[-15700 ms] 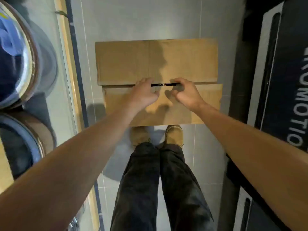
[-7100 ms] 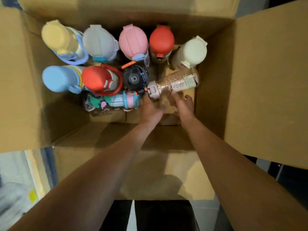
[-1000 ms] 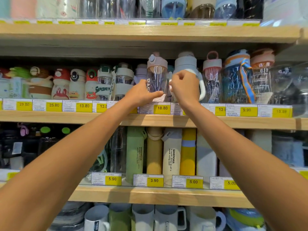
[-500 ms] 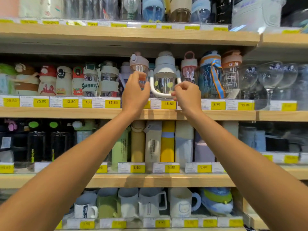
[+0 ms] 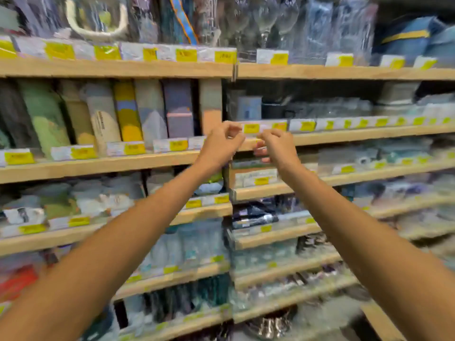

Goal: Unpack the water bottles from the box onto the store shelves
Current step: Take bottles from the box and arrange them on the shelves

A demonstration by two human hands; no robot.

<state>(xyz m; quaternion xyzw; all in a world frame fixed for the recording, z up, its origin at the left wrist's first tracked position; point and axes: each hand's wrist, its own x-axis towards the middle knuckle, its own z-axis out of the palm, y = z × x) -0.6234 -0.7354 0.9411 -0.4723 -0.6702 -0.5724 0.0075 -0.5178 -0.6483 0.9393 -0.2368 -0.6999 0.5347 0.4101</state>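
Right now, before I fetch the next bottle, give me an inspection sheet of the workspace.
Surface: wooden shelves, stocked, yellow price tags along the edges.
Job's things: bottle with white loop handle on the upper shelf, blurred; box not in view.
Clutter: tall boxed items, stemmed glasses, blurred packs lower down.
Hands: left hand and right hand raised before the shelves, fingers loosely curled, holding nothing.
Cables: nothing seen.
Surroundings: more stocked shelving to the right; picture motion-blurred.

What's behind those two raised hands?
A wooden shelf edge with yellow price tags runs behind the left hand and right hand; whatever stands directly behind them is covered.
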